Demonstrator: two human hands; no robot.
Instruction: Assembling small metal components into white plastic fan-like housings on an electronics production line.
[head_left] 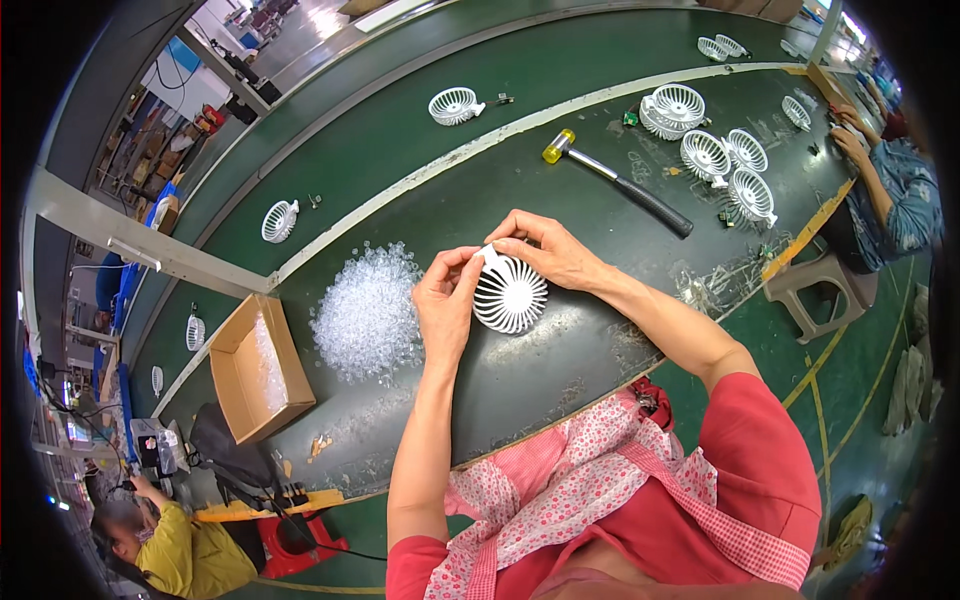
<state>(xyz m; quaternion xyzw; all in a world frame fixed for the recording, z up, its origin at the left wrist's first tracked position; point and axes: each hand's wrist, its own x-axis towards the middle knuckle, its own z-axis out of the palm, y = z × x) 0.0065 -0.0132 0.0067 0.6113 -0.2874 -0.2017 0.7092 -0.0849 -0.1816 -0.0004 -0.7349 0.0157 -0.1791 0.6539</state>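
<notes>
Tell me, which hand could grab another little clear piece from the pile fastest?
Probably the left hand. It holds the white fan grille on the side facing the pile of clear pieces, just beside it. The right hand pinches the grille's top edge, farther from the pile.

Bare green tabletop (560, 370) lies near the person, between the hands and the near edge, and a hand could pass there freely. To the left, a heap of small clear plastic pieces (368, 310) blocks the way just beside the left hand (447, 305), and an open cardboard box (262, 368) stands further left at the tabletop's edge. To the far right, a hammer with a yellow head (618, 182) lies slantwise across the surface, well apart from the right hand (545, 250), with open room between. Beyond it, a cluster of white fan grilles (715, 160) crowds the far right. The white grille (510, 295) between the fingers fills the middle.
</notes>
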